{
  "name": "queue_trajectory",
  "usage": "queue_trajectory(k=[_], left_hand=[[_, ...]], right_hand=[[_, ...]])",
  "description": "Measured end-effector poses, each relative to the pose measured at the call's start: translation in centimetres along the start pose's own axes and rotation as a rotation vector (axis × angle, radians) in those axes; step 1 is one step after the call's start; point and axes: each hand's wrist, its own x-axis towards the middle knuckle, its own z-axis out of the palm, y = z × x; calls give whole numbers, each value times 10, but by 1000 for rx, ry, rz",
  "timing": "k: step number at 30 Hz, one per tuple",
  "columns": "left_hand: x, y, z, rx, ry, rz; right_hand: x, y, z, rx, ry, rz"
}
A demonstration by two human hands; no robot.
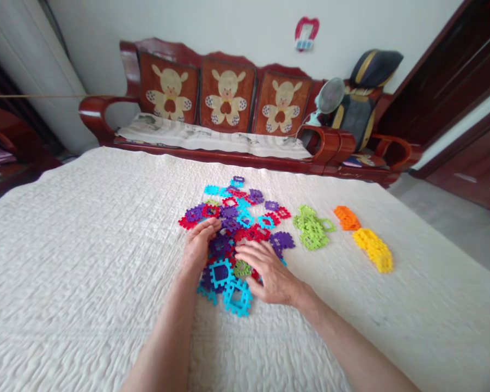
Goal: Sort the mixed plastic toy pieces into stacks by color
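Note:
A mixed heap of plastic interlocking tiles (245,218) in purple, red and teal lies on a cream quilted cover (85,245). My left hand (198,245) rests on the heap's left side, fingers curled over purple and red tiles. My right hand (265,269) lies flat on the heap's near right part, fingers stretched toward a green tile (242,268). Teal tiles (234,294) sit just in front of both hands. To the right lie separate piles: green tiles (311,228), orange tiles (346,218) and yellow tiles (373,249).
A dark red wooden bench (228,158) with three bear-print cushions (227,98) stands behind the covered surface. A small fan (329,98) and a dark bag (365,92) sit at its right end. A dark wooden door (465,98) is at the right.

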Motion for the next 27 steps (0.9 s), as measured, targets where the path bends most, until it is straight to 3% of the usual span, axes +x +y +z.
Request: queue_trajectory(k=[6,15,21,27], left_hand=[[-2,2,1,-21,5,-16],[-2,0,0,4,-4,7],[-2,-2,-1,42,-14,32],[1,-3,-4,51,-18,22]], right_hand=[[-2,5,1,-72,-66,24],[0,3,4,-105,-28,-15],[2,10,10,-32,192,-82],[2,14,2,239,475,-30]])
